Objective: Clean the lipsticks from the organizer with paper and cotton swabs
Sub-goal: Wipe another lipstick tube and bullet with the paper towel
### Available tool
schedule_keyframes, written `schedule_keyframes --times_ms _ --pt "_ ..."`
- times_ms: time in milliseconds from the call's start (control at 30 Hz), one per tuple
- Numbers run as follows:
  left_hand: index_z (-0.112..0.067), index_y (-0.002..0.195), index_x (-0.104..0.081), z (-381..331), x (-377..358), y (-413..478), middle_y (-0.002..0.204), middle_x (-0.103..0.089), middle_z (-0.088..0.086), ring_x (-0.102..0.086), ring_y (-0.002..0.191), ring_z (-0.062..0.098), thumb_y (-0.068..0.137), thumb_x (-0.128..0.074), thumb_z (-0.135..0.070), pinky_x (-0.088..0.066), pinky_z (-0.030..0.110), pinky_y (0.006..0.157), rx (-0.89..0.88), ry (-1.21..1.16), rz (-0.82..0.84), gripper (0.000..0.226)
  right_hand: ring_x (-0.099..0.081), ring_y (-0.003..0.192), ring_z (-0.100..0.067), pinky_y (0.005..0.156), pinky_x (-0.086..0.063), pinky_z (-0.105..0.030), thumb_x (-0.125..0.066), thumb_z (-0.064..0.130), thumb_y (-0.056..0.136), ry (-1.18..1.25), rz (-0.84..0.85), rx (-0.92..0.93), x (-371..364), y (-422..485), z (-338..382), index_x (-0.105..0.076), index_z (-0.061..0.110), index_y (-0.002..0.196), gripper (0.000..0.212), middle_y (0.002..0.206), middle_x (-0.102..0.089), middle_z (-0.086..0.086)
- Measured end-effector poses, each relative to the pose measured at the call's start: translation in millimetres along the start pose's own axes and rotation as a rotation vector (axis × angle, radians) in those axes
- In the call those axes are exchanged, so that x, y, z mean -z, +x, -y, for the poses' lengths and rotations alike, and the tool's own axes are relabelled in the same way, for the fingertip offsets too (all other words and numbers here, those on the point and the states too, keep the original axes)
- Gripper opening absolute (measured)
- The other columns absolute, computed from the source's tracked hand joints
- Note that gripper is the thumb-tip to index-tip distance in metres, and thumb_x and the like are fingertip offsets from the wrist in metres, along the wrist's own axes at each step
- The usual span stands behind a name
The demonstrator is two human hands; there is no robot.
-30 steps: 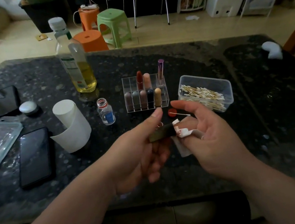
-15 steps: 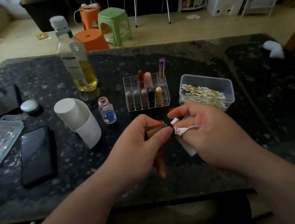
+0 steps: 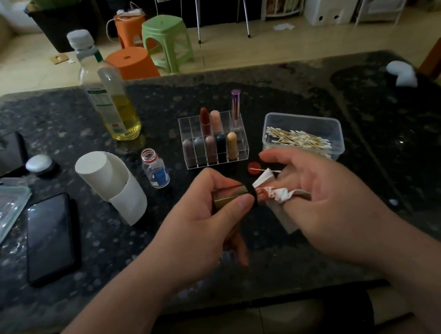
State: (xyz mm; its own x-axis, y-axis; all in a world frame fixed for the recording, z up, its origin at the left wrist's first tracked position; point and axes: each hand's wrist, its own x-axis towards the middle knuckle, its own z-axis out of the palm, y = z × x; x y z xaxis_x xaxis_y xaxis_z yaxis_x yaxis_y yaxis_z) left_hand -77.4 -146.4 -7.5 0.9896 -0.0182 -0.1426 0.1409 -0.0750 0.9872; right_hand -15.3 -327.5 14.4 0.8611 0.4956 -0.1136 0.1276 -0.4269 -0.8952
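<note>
Above the near edge of the black stone table (image 3: 288,91), the 2 hands meet almost fingertip to fingertip. The left hand (image 3: 209,227) grips a gold lipstick tube (image 3: 229,198) between thumb and curled fingers. The right hand (image 3: 326,198) has its fingers loosely extended and holds a red-stained paper (image 3: 276,195) across them; how the thumb pins it is hidden.

The tube's long axis runs level, left to right, with its exposed red end pointing straight at the paper and touching it. Wiping therefore probably calls for a short push or twist along that axis, with the right hand the nearer one to the tip.

The clear organizer (image 3: 190,126) stands just beyond the hands with 8 other lipsticks upright in it. The swab box (image 3: 333,130) sits just beside it, nearer the right hand. 1 cotton swab (image 3: 265,170) lies loose behind the paper.
</note>
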Motion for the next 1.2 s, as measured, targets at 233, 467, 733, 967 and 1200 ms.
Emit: schedule_keyframes --times_ms 233,467,733,967,1200 --pt "-0.054 0.100 -0.043 -1.2 3.7 -1.6 0.102 -0.060 -0.033 -0.065 0.087 -0.003 0.096 -0.060 -0.037 -0.055 0.019 0.073 -0.149 0.501 -0.050 0.024 -0.069 0.112 -0.033 0.102 -0.049 -0.048 -0.058 -0.017 0.079 0.673 0.191 -0.289 3.0 10.5 -7.2 -0.060 0.006 0.131 0.056 0.114 -0.073 -0.019" --pt "-0.056 0.103 -0.046 -2.5 7.6 4.0 0.105 -0.058 -0.027 -0.059 0.096 -0.007 0.092 -0.061 -0.043 -0.048 0.009 0.077 -0.285 0.611 -0.087 0.023 -0.065 0.118 -0.038 0.103 -0.048 -0.051 -0.066 -0.008 0.071 0.846 0.296 -0.224 6.7 9.0 -10.5 -0.050 0.010 0.141 0.074 0.124 -0.068 -0.023" --pt "-0.006 0.110 -0.063 -9.4 17.2 1.0 0.080 -0.062 0.017 -0.059 0.054 0.020 0.090 -0.056 -0.068 -0.055 0.030 0.048 0.507 -0.517 0.406 0.065 -0.073 0.098 -0.016 0.091 -0.056 -0.038 -0.065 -0.012 0.088 0.191 0.005 0.139 -6.9 -2.5 -3.8 -0.040 0.030 0.145 0.075 0.098 -0.077 0.003" --pt "-0.007 0.098 -0.068 -10.1 2.2 -0.4 0.066 -0.048 0.002 -0.040 0.047 0.009 0.098 -0.059 -0.037 -0.041 0.024 0.040 0.458 -0.556 0.048 0.032 -0.070 0.102 -0.002 0.090 -0.053 -0.028 -0.067 -0.004 0.089 0.021 0.038 0.142 -14.6 1.3 -1.6 -0.040 0.037 0.142 0.072 0.099 -0.075 0.018" --pt "-0.040 0.097 -0.059 -9.6 -1.0 -14.3 0.086 -0.065 -0.023 -0.065 0.065 0.003 0.095 -0.061 -0.037 -0.051 0.016 0.056 0.045 0.379 -0.076 0.004 -0.074 0.102 -0.029 0.083 -0.057 -0.039 -0.068 -0.009 0.068 0.577 0.286 -0.280 -4.6 6.1 -1.8 -0.048 0.014 0.139 0.078 0.111 -0.075 -0.013"
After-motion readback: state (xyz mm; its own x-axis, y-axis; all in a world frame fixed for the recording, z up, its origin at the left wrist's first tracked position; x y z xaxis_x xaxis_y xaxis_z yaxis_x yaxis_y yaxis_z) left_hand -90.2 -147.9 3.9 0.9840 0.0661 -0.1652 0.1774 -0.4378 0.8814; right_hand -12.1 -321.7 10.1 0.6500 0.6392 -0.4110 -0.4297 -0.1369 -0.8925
